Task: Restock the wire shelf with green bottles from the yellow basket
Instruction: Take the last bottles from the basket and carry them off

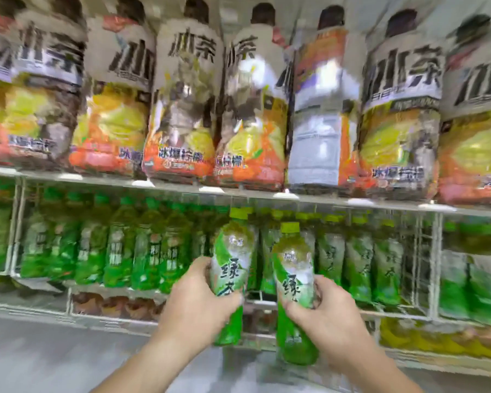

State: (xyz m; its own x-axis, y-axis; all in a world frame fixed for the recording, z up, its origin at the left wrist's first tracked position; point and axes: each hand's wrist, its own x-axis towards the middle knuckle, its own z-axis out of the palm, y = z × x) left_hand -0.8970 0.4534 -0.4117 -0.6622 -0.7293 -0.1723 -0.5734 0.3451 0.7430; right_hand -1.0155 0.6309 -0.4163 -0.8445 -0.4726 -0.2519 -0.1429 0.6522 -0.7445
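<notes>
- A white wire shelf fills the view, seen close from the front and blurred by motion.
- The person's left hand is raised before the middle of the wire shelf. Its fingers and thumb curl round the lower half of a first green bottle, gripping it firmly.
- That bottle stands nearly upright, leaning a little to the right, with its yellow-green cap just under the top rail of the wire shelf.
- The right hand is beside it, also before the wire shelf. Its fingers wrap round the middle of a second green bottle, whose cap sits slightly lower.
- The two held bottles are close together; whether they touch cannot be told.
- Shelved green bottles stand in rows inside the wire shelf, to either side of the held pair and behind it.
- Above the wire shelf, large bottles with orange and yellow labels and dark caps stand in a row.
- Below the wire shelf are brown packs towards the left and yellow-green packs towards the right, too blurred to identify.
</notes>
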